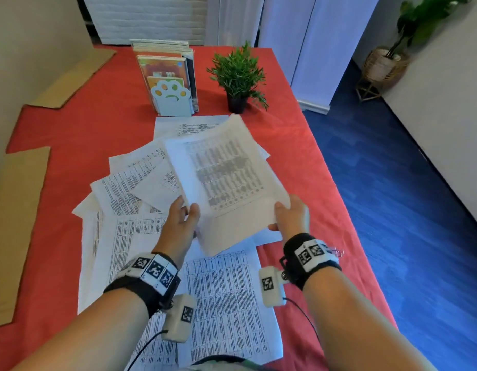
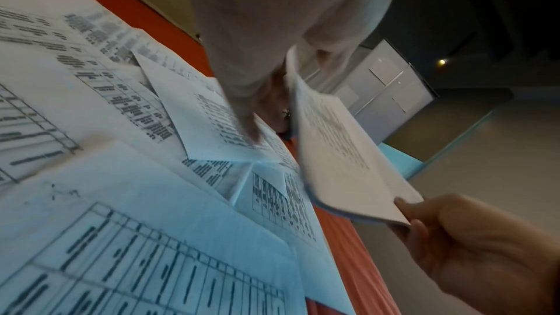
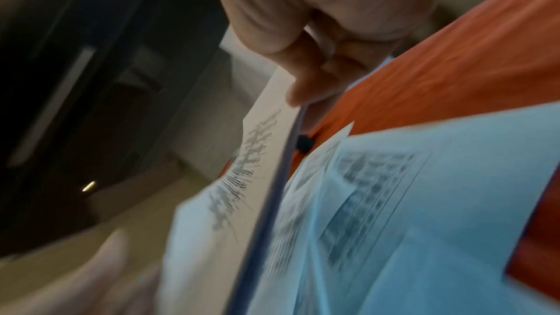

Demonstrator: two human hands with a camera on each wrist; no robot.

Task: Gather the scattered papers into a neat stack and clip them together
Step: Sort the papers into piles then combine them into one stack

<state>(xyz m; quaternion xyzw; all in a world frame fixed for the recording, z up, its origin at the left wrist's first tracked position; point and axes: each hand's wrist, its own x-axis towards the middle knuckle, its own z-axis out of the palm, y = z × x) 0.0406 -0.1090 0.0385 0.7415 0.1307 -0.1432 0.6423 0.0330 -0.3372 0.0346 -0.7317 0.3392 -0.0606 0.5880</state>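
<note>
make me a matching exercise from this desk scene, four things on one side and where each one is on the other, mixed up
Things:
1. held sheets
2. potted plant
3. paw bookend
4. cardboard

Places:
A. left edge of the red tablecloth
B. front of the upright books
C. raised between both hands
D. far side, right of the books

Pairs: 1-C, 2-D, 3-B, 4-A

Black wristbands (image 1: 309,253), checkered tags, beige wired cameras (image 1: 178,318)
</note>
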